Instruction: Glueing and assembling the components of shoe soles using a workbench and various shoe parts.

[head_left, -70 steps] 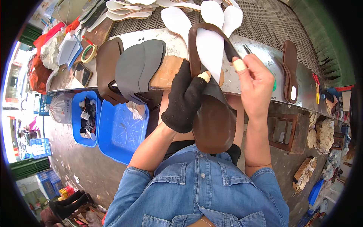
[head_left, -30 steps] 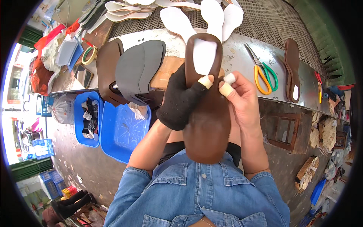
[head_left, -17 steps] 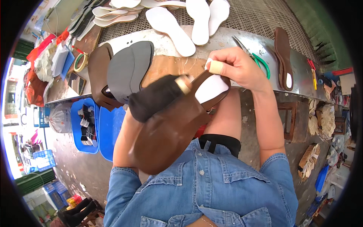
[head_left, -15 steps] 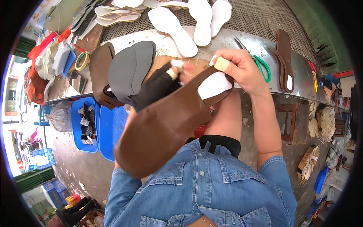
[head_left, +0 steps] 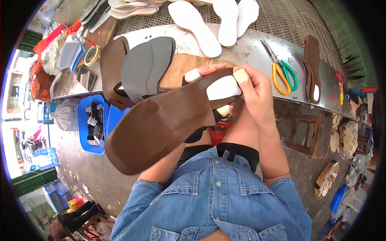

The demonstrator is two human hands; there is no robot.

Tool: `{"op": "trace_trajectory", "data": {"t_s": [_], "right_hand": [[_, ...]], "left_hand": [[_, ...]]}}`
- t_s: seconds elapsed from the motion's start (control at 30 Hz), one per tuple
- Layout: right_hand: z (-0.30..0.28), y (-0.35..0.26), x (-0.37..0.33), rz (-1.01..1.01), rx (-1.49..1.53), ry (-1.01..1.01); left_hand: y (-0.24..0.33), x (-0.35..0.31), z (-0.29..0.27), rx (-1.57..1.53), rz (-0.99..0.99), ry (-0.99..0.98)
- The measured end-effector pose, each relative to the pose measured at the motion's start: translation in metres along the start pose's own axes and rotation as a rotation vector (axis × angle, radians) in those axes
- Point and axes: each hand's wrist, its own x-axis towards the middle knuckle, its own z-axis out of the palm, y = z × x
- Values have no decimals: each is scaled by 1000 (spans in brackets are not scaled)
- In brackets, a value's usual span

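Between my two hands is a brown leather-covered insole (head_left: 157,124), its broad toe end pointing down and left. A white patch (head_left: 223,87) shows at its narrow heel end. My right hand (head_left: 256,91), with tan tape round the thumb, pinches the heel's tip. From below and behind, my left hand (head_left: 199,73) grips the middle; white-taped fingers show above the upper edge and a taped thumb below. A dark fingerless glove covers that hand, and its palm is hidden behind the insole. Scissors (head_left: 277,66) with orange and green handles lie right of my right hand.
Left on the metal bench (head_left: 253,48) lie grey insole pieces (head_left: 146,68) and brown ones (head_left: 109,66). White insoles (head_left: 195,28) are at the back, more brown insoles (head_left: 312,66) at the right. A blue bin (head_left: 83,124) and a wooden stool (head_left: 315,134) stand below.
My left hand, blurred above the insole before, is now behind and under it with the thumb below. The insole and my right hand have come lower, uncovering the scissors' orange handle.
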Motion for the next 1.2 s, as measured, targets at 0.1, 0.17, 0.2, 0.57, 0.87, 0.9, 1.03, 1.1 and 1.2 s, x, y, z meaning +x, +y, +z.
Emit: {"op": "trace_trajectory", "data": {"t_s": [0.1, 0.17, 0.2, 0.57, 0.87, 0.9, 1.03, 1.1, 1.2], "right_hand": [[8, -1, 0, 8, 13, 92], [12, 4, -5, 46, 288, 115], [8, 4, -9, 181, 425, 51], [13, 12, -24, 336, 472, -2], [-150, 54, -7, -60, -1170, 273], [-158, 57, -4, -105, -1339, 254], [-161, 71, 4, 111, -1331, 97], [-158, 72, 7, 161, -1424, 69], [-166, 74, 5, 131, -1379, 81]], "left_hand": [[11, -6, 10, -150, -127, 93], [-2, -3, 3, -7, 51, 18], [-4, -3, 1, -58, 6, 31], [-6, 0, -20, -657, -542, 181], [-3, -29, -33, 157, -44, 78], [-4, -33, -34, 159, -54, 89], [-12, -48, -40, 150, -79, 112], [-11, -55, -43, 140, -93, 115], [-1, -64, -47, 117, -247, 130]]}}
